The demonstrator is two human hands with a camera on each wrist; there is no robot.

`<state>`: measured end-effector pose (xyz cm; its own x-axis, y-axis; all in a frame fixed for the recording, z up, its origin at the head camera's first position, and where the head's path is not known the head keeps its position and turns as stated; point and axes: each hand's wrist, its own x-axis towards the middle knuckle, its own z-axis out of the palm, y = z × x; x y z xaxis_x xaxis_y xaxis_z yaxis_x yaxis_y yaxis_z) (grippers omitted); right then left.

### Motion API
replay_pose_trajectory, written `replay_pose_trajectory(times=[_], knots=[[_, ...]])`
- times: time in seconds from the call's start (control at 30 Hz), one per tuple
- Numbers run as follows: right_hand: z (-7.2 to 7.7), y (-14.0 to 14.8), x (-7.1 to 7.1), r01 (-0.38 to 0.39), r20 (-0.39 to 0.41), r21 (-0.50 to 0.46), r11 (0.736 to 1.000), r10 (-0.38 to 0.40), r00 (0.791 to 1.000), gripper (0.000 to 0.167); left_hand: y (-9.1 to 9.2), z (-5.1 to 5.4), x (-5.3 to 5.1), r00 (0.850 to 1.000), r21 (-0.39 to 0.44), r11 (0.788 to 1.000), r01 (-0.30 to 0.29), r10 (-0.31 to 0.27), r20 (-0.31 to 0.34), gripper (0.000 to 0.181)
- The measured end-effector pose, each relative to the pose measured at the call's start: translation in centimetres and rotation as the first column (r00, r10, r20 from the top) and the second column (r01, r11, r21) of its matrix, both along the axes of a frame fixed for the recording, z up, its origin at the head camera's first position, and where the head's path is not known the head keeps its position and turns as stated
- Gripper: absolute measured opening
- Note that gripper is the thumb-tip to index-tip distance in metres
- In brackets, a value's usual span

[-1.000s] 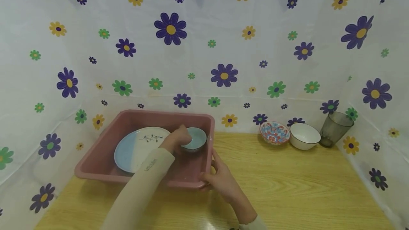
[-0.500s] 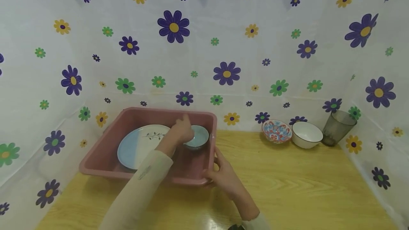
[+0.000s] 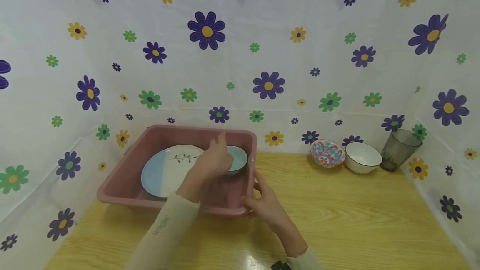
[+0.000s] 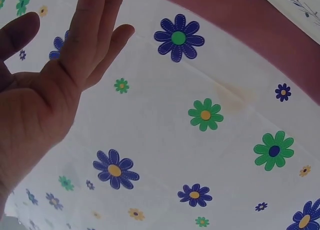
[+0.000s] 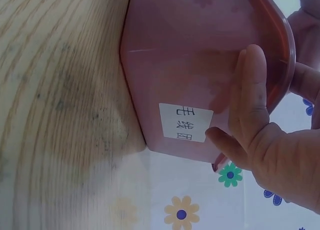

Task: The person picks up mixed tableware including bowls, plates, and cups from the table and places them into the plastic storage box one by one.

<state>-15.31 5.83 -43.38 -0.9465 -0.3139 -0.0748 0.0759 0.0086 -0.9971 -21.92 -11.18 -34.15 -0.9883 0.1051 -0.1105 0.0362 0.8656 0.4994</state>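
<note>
Over the pink basin [image 3: 127,199], my left hand [image 3: 213,157] hovers with fingers extended and partly overlaps the view of the light blue bowl [image 3: 238,159]. The left wrist view shows that hand [image 4: 65,65] with spread thumb and straight fingers, nothing in it. A large oval plate [image 3: 168,170], blue and white with a twig pattern, lies in the basin left of the bowl. My right hand [image 3: 268,203] grips the basin's right side near its front corner. In the right wrist view, fingers [image 5: 255,85] lie along the outer wall, below a white label [image 5: 185,122] with handwriting.
Toward the back right of the wooden table [image 3: 337,220] stand a red and blue patterned bowl [image 3: 327,154], a white bowl [image 3: 363,158] and a grey translucent cup [image 3: 399,151]. A flower-patterned sheet [image 3: 240,66] hangs behind and at both sides.
My left hand has come away from the bowl's left edge and lifted, its fingers now extended. The right hand keeps its hold on the basin. The head view has shifted slightly.
</note>
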Motion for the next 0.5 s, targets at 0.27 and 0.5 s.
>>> replay_pose_trajectory(times=[0.27, 0.5], knots=[[-0.3, 0.7, -0.2, -0.016, -0.032, 0.036, 0.999, 0.018, 0.999, 0.085, 0.5, 0.0, 2.1, 0.998, 0.091, 0.996, -0.003, 0.008, -0.058, 0.071], [-0.4, 1.1, -0.4, -0.062, -0.055, 0.045, 0.997, 0.064, 0.996, 0.086, 0.9, -0.7, 3.8, 0.991, 0.129, 0.990, -0.049, 0.064, -0.119, 0.069]])
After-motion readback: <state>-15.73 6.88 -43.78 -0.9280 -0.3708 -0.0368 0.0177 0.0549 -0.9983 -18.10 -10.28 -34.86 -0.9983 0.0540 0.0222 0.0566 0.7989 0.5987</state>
